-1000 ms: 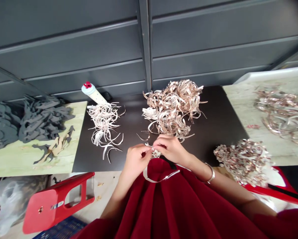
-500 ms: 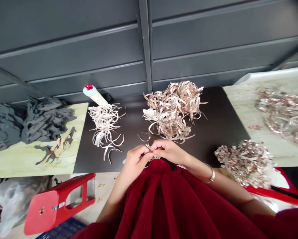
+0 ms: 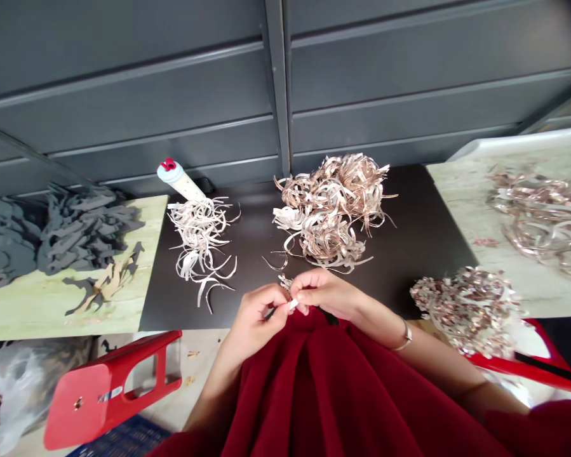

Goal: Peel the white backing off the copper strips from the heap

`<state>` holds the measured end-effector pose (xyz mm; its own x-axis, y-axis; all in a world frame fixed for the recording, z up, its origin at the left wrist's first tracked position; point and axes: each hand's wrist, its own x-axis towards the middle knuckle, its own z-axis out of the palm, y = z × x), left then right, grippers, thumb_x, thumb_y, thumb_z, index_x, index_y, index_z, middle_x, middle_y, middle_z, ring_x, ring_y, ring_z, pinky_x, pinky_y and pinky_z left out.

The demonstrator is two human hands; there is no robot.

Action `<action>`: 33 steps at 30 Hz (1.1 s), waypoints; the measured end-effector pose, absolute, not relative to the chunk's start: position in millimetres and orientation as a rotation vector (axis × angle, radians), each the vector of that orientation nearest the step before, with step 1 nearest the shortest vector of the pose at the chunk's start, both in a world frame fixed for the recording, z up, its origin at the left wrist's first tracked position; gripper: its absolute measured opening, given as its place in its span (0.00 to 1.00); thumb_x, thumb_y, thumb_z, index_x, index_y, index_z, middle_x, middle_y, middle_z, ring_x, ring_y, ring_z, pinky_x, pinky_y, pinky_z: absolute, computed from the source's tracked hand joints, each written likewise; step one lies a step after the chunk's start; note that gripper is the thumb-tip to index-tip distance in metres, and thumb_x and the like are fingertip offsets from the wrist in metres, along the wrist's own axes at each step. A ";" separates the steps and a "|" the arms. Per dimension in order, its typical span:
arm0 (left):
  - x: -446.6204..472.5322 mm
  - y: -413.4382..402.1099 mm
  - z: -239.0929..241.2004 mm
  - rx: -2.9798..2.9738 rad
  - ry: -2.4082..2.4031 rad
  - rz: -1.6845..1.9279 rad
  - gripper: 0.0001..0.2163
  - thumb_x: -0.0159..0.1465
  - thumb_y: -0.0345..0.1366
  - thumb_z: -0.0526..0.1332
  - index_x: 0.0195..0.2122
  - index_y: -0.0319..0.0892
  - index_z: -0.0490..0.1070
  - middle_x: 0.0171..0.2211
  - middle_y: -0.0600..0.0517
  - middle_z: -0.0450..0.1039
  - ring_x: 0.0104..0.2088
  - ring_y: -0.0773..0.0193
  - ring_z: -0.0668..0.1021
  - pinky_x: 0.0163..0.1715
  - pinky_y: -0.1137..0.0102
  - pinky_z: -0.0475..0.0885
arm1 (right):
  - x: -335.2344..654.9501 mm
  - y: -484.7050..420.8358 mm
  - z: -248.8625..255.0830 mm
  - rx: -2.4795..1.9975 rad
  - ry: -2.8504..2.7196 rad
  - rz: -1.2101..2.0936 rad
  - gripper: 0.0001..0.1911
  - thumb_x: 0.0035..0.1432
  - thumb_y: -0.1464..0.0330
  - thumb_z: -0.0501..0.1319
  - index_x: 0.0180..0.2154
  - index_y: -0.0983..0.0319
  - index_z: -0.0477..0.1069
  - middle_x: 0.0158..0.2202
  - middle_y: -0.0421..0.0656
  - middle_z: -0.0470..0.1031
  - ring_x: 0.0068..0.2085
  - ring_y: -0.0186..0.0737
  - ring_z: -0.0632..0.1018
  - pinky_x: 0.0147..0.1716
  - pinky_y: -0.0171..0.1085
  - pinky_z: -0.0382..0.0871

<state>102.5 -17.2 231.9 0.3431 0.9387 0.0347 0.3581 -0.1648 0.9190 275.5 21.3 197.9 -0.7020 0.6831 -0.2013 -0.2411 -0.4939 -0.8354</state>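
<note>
My left hand (image 3: 259, 312) and my right hand (image 3: 324, 293) meet over my red-skirted lap at the near edge of a dark table (image 3: 418, 241). Both pinch a small glittery rose-gold and white strip piece (image 3: 289, 294) between fingertips. My right wrist wears a silver bangle (image 3: 403, 335). Just beyond my hands lies a big pile of curled rose-gold strips (image 3: 331, 208). To the left of it sits a smaller bunch of white strips (image 3: 200, 241).
A glue bottle with a red cap (image 3: 179, 178) lies at the table's back left. Grey foam cut-outs (image 3: 51, 231) cover a pale board on the left. A heap of finished glittery pieces (image 3: 466, 304) sits at right, more strips (image 3: 542, 216) beyond. A red stool (image 3: 107, 387) stands lower left.
The long white strip that looped over my lap a second ago is gone from sight. My fingers have shifted closer together on the small piece; the hands stay in place.
</note>
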 end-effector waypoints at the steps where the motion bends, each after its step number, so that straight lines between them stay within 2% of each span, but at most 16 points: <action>1: 103.4 -18.6 232.2 1.704 1.178 0.870 0.09 0.61 0.31 0.56 0.23 0.41 0.65 0.24 0.52 0.71 0.25 0.68 0.72 0.26 0.74 0.66 | 275.4 19.4 198.3 -0.723 -1.180 2.087 0.16 0.50 0.58 0.67 0.26 0.65 0.73 0.21 0.38 0.71 0.23 0.31 0.71 0.26 0.32 0.67; 3: 105.9 -21.8 232.4 1.721 1.239 0.989 0.09 0.61 0.30 0.57 0.23 0.41 0.65 0.26 0.52 0.72 0.26 0.68 0.73 0.27 0.75 0.67 | 275.5 14.4 200.3 -0.748 -1.356 1.733 0.11 0.54 0.61 0.65 0.28 0.64 0.74 0.26 0.41 0.74 0.28 0.33 0.74 0.31 0.34 0.69; 5: 109.1 -25.0 232.1 1.758 1.305 1.077 0.08 0.61 0.29 0.58 0.24 0.41 0.66 0.28 0.52 0.73 0.28 0.68 0.74 0.28 0.75 0.68 | 276.1 8.9 202.8 -0.718 -1.519 1.361 0.08 0.54 0.63 0.66 0.32 0.62 0.75 0.31 0.43 0.75 0.33 0.36 0.76 0.34 0.36 0.70; 7: 112.2 -27.6 231.7 1.781 1.344 1.129 0.08 0.61 0.28 0.57 0.25 0.41 0.67 0.31 0.52 0.74 0.29 0.68 0.75 0.29 0.75 0.69 | 276.9 4.5 204.8 -0.680 -1.626 1.050 0.10 0.52 0.64 0.68 0.37 0.61 0.75 0.34 0.44 0.75 0.36 0.38 0.76 0.36 0.38 0.72; 10: 115.6 -29.4 231.4 1.795 1.375 1.164 0.08 0.62 0.29 0.57 0.26 0.41 0.68 0.32 0.51 0.75 0.30 0.68 0.76 0.30 0.74 0.70 | 277.1 1.0 206.7 -0.698 -1.741 0.687 0.08 0.54 0.69 0.66 0.39 0.59 0.74 0.34 0.43 0.74 0.36 0.39 0.76 0.37 0.40 0.72; 12: 117.3 -29.4 231.3 1.810 1.381 1.154 0.08 0.62 0.29 0.57 0.26 0.41 0.69 0.32 0.51 0.76 0.31 0.67 0.77 0.31 0.74 0.70 | 276.6 0.2 208.1 -0.708 -1.787 0.558 0.07 0.57 0.74 0.63 0.38 0.58 0.74 0.34 0.43 0.75 0.38 0.39 0.75 0.38 0.41 0.72; 18: 121.5 -29.1 228.5 1.913 1.383 1.169 0.07 0.61 0.25 0.58 0.26 0.41 0.68 0.33 0.51 0.75 0.33 0.68 0.77 0.34 0.74 0.71 | 275.0 1.3 215.0 -0.697 -1.809 0.594 0.11 0.58 0.82 0.57 0.37 0.62 0.71 0.33 0.45 0.77 0.39 0.40 0.77 0.41 0.43 0.74; 24: 122.2 -31.5 224.5 1.996 1.388 1.156 0.08 0.60 0.24 0.56 0.26 0.41 0.68 0.33 0.51 0.75 0.33 0.68 0.77 0.34 0.74 0.72 | 275.8 2.6 214.3 -0.814 -1.743 0.678 0.09 0.61 0.78 0.54 0.34 0.60 0.69 0.31 0.43 0.77 0.37 0.39 0.79 0.41 0.42 0.75; 30: 121.7 -33.3 220.8 2.011 1.399 1.142 0.08 0.60 0.24 0.57 0.25 0.41 0.67 0.35 0.50 0.76 0.34 0.68 0.78 0.35 0.75 0.72 | 275.9 -1.9 208.5 -0.881 -1.705 0.737 0.08 0.62 0.77 0.54 0.36 0.60 0.68 0.35 0.43 0.78 0.40 0.37 0.80 0.39 0.36 0.76; 33: 123.1 -33.7 220.6 2.032 1.379 1.158 0.08 0.58 0.23 0.56 0.25 0.41 0.66 0.35 0.50 0.76 0.33 0.68 0.78 0.34 0.75 0.72 | 276.2 -3.9 207.3 -0.921 -1.707 0.771 0.07 0.62 0.76 0.53 0.38 0.59 0.65 0.34 0.42 0.78 0.35 0.35 0.80 0.35 0.34 0.75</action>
